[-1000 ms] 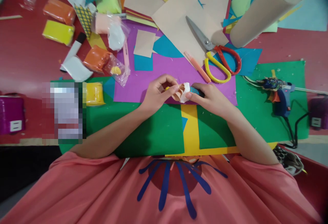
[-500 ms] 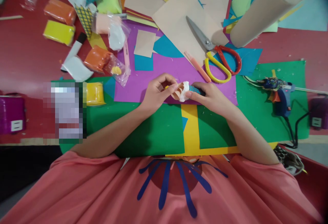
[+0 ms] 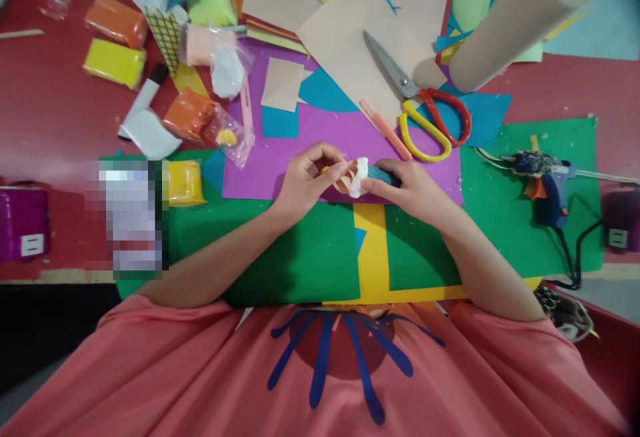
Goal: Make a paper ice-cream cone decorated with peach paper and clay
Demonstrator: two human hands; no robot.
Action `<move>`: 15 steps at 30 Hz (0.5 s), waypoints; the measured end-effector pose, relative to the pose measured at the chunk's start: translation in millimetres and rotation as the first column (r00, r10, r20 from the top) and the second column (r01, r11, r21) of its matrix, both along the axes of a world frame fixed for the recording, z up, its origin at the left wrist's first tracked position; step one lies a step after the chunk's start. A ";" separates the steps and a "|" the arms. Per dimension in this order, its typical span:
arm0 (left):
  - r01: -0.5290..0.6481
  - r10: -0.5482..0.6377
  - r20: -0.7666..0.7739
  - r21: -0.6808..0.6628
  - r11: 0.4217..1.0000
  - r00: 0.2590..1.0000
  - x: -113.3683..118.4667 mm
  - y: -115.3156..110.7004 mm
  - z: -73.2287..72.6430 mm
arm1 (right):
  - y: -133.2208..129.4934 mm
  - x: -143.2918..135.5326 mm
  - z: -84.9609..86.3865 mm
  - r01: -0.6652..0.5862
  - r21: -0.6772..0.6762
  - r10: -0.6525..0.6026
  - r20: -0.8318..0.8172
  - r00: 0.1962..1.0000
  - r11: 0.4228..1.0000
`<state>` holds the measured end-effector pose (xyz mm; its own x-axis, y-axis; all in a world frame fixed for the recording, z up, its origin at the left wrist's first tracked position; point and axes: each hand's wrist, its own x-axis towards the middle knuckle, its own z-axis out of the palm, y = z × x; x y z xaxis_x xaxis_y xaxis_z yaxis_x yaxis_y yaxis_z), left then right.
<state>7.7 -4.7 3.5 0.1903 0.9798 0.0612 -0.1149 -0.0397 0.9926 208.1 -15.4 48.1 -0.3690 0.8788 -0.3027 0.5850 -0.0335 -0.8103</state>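
Note:
A small blue paper cone [image 3: 379, 174] with a dark grid pattern lies sideways between my hands, a white wavy rim [image 3: 359, 177] around its wide end. Peach-coloured curved pieces [image 3: 345, 182] stick out of that end to the left. My right hand [image 3: 407, 187] is wrapped round the cone, its thumb against the white rim. At the peach pieces, my left hand [image 3: 311, 180] is closed in a pinch. A bit of yellow shows beside its fingers; what exactly the fingertips grip is too small to tell.
Scissors [image 3: 406, 87] and a peach marker [image 3: 385, 129] lie beyond my hands on paper sheets. A glue gun [image 3: 550, 187] is at the right, a beige roll [image 3: 520, 24] at the upper right. Clay packets [image 3: 115, 62] and patterned cones [image 3: 165, 34] sit at the upper left.
The cone has turned very slightly in my right hand, showing a little more of its blue side. Both hands stay in nearly the same place.

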 end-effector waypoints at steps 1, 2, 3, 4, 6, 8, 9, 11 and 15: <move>0.002 -0.002 0.005 -0.002 1.000 1.000 -0.1 0.1 0.0 | 0.0 0.0 -0.1 0.001 -0.001 -0.001 -0.002 1.000 1.000; 0.004 -0.004 0.009 -0.005 1.000 1.000 -0.2 0.2 -0.1 | 0.1 0.0 -0.3 0.001 -0.002 -0.001 -0.005 1.000 1.000; 0.004 -0.004 0.011 -0.008 1.000 1.000 -0.3 0.4 -0.1 | 0.1 0.0 -0.4 0.000 -0.004 0.000 -0.007 1.000 1.000; 0.004 -0.003 0.009 -0.013 1.000 1.000 -0.5 0.6 -0.2 | 0.3 0.0 -0.6 -0.002 -0.005 0.002 -0.009 1.000 1.000; 0.003 -0.003 -0.004 -0.024 1.000 1.000 -1.0 1.1 -0.6 | 0.6 0.1 -1.1 -0.008 -0.008 0.008 -0.010 1.000 1.000; 0.004 -0.005 -0.017 -0.033 0.999 1.000 -1.7 1.5 -1.3 | 1.0 0.2 -1.5 -0.012 -0.007 0.012 -0.016 1.000 1.000; 0.005 -0.006 -0.023 -0.038 0.999 1.000 -2.0 1.7 -1.8 | 1.1 0.2 -1.7 -0.013 -0.004 0.013 -0.023 1.000 1.000; 0.004 -0.005 -0.029 -0.046 0.999 1.000 -2.6 1.9 -2.7 | 1.2 0.3 -1.9 -0.017 0.001 0.017 -0.039 0.999 1.000; -0.003 0.001 -0.021 -0.068 0.998 1.000 -3.3 2.2 -3.9 | 0.5 0.4 -2.0 -0.013 -0.003 0.013 -0.059 0.998 1.000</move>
<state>4.5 -2.5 -0.3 0.1890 0.9819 -0.0097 -0.0944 0.0280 0.9951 208.5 -14.9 46.1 -0.3980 0.8726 -0.2830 0.5365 -0.0289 -0.8434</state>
